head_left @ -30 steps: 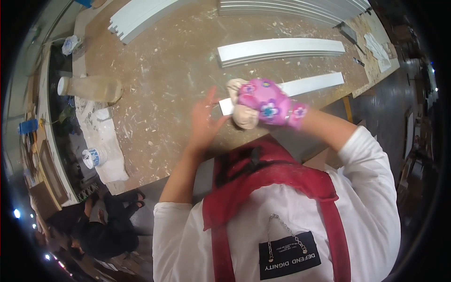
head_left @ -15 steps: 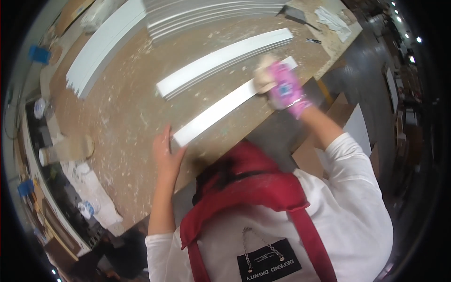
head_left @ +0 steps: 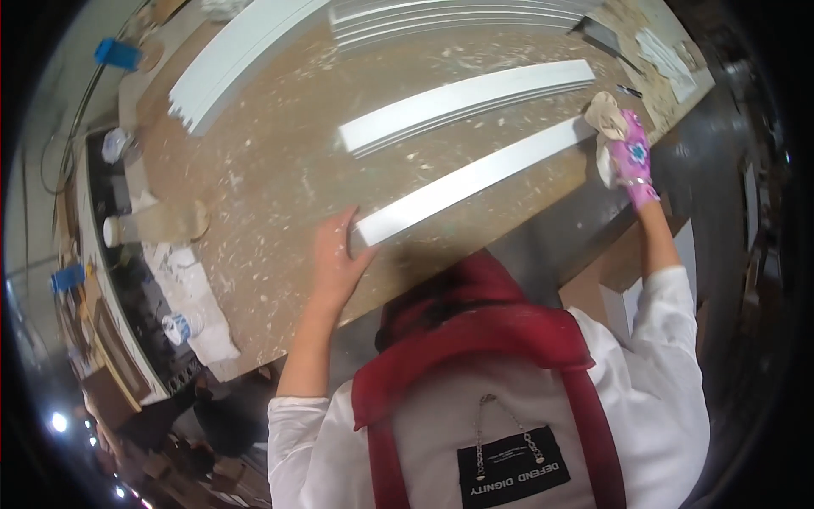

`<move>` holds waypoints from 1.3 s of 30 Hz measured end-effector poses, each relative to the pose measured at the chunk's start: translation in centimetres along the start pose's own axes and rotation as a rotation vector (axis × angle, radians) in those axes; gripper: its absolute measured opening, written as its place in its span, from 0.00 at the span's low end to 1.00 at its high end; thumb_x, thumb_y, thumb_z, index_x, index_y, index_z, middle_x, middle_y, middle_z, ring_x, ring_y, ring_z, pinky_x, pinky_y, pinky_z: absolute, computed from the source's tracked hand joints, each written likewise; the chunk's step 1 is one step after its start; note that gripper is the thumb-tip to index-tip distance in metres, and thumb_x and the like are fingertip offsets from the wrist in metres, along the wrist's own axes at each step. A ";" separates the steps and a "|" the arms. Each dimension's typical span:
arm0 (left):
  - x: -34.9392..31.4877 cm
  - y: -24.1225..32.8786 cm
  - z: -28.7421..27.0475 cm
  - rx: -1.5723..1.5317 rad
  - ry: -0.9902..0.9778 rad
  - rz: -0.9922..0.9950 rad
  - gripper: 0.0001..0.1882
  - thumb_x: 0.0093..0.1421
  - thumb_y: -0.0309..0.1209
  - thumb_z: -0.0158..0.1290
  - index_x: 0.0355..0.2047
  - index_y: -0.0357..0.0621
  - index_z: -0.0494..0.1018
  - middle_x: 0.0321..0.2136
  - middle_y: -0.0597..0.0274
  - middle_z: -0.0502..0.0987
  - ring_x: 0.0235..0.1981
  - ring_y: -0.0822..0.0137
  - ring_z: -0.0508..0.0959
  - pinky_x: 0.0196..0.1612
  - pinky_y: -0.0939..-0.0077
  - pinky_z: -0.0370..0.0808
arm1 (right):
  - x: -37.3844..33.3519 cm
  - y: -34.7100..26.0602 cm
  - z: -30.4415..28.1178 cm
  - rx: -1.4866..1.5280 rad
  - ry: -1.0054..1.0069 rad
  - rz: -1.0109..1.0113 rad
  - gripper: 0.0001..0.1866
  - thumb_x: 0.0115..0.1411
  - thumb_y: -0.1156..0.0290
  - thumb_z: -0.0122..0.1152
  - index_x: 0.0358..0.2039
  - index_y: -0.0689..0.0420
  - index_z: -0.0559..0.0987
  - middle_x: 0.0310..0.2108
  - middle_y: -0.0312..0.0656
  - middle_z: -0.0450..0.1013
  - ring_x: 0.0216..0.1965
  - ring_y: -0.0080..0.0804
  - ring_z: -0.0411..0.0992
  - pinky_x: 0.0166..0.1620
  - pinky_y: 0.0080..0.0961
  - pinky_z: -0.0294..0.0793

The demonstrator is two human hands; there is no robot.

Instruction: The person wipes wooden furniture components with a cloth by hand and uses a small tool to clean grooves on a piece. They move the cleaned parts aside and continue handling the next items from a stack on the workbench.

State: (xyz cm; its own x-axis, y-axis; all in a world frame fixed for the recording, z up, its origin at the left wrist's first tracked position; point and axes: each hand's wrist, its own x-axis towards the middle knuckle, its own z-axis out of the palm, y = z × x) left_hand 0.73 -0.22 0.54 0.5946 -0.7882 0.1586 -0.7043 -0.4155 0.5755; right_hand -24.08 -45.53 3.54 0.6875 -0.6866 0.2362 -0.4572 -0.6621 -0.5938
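A long white strip [head_left: 475, 182] lies slantwise on the worktable [head_left: 280, 170]. At its near left end my bare left hand [head_left: 333, 254] rests on the tabletop, thumb and fingers spread on either side of the strip's end. My right hand [head_left: 632, 161], in a pink flower-patterned glove, is closed on a crumpled beige cloth [head_left: 605, 119] at the strip's far right end. The cloth covers that end, and a pale fold of it hangs down beside the glove. Just beyond lies a short stack of similar white strips [head_left: 466, 102].
More white strips [head_left: 462, 17] are stacked at the back, with a long white piece [head_left: 246, 59] at the back left. A marker [head_left: 628, 91] and white paper [head_left: 666, 64] lie far right. At left are a jar [head_left: 161, 223] and a small tub [head_left: 181, 327]. Cardboard [head_left: 593, 280] stands below the table's right edge.
My right hand with the cloth has moved rightward along the strip to its far end. My left hand stays at the near end. The whole view has shifted.
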 end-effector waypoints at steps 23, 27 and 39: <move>-0.5 -0.3 1.0 -0.241 0.091 -0.037 0.39 0.44 0.20 0.66 0.58 0.41 0.65 0.42 0.54 0.75 0.41 0.59 0.75 0.47 0.68 0.73 | 0.3 -3.6 5.2 0.167 -0.070 -0.092 0.08 0.50 0.78 0.53 0.28 0.53 0.79 0.33 0.45 0.75 0.37 0.40 0.74 0.41 0.34 0.74; -1.0 -0.7 0.6 -0.066 0.024 -0.007 0.30 0.44 0.22 0.65 0.51 0.41 0.72 0.39 0.53 0.74 0.42 0.54 0.74 0.47 0.64 0.71 | -6.4 -17.0 13.8 -0.372 -0.283 -0.579 0.11 0.51 0.68 0.56 0.36 0.51 0.79 0.40 0.44 0.75 0.44 0.37 0.74 0.48 0.35 0.74; 1.4 2.3 -1.1 -0.068 -0.155 0.010 0.27 0.47 0.27 0.64 0.49 0.40 0.72 0.46 0.50 0.71 0.47 0.50 0.71 0.52 0.59 0.67 | -1.7 7.5 0.6 0.130 0.159 0.212 0.11 0.59 0.73 0.52 0.41 0.58 0.79 0.44 0.42 0.76 0.46 0.34 0.74 0.50 0.26 0.71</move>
State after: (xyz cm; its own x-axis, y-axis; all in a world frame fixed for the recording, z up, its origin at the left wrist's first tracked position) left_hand 0.38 -1.78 3.00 0.5167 -0.8551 0.0422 -0.6790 -0.3793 0.6285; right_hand -28.34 -49.08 -1.77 0.4831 -0.8506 0.2077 -0.4981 -0.4620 -0.7338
